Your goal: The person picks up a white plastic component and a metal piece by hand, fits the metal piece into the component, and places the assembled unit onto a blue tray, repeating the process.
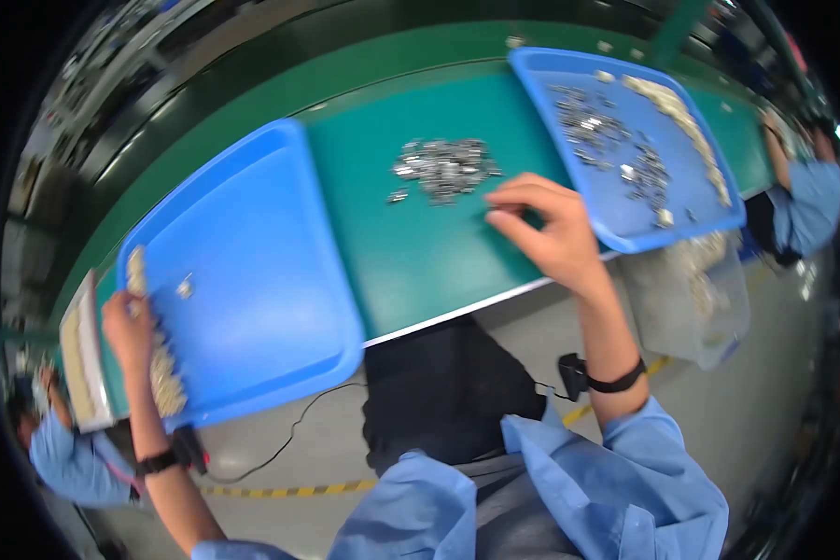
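My left hand (129, 325) is at the left rim of a blue tray (252, 271), its fingers bent down and closed over a row of small cream pieces (165, 378). What they pinch is too small to make out. My right hand (553, 229) hovers over the green tabletop, just right of a pile of small shiny metal parts (446, 168). Its thumb and forefinger are curved and slightly apart, with nothing visible between them. One small pale piece with metal on it (185, 287) lies alone inside the left tray.
A second blue tray (616, 229) at the right holds scattered metal parts and a row of cream pieces (686, 117). Below it stands a translucent bin (677, 308). A white-edged box (86, 355) sits at far left. Co-workers (803, 201) are at both sides.
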`<state>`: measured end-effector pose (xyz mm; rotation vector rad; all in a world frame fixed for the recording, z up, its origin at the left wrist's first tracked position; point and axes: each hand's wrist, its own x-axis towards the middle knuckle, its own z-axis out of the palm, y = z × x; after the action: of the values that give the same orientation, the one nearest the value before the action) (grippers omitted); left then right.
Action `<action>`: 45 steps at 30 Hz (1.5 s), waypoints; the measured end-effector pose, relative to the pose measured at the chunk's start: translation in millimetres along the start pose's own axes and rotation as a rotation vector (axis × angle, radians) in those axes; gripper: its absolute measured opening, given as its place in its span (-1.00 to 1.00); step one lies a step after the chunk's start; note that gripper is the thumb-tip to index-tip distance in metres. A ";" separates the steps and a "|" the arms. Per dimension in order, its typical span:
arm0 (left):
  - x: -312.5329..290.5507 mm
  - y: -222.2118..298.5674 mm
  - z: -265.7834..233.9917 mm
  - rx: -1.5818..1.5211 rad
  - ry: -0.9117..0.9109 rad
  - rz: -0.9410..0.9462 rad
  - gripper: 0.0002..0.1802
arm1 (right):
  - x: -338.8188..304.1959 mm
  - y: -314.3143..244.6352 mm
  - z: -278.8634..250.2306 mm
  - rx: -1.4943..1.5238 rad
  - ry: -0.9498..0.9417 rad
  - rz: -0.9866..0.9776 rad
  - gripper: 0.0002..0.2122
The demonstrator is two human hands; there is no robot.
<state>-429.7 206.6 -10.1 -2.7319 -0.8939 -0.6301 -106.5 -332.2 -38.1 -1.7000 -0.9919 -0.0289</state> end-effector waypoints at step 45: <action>-134.8 373.6 -85.8 -2.369 -0.753 -0.171 -0.65 | -38.8 -102.0 -15.5 0.241 -0.181 -0.355 -0.91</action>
<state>-331.8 -187.7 -15.3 -5.2870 0.0870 -1.0216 -187.7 -364.0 29.3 -1.3084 -1.3672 0.0122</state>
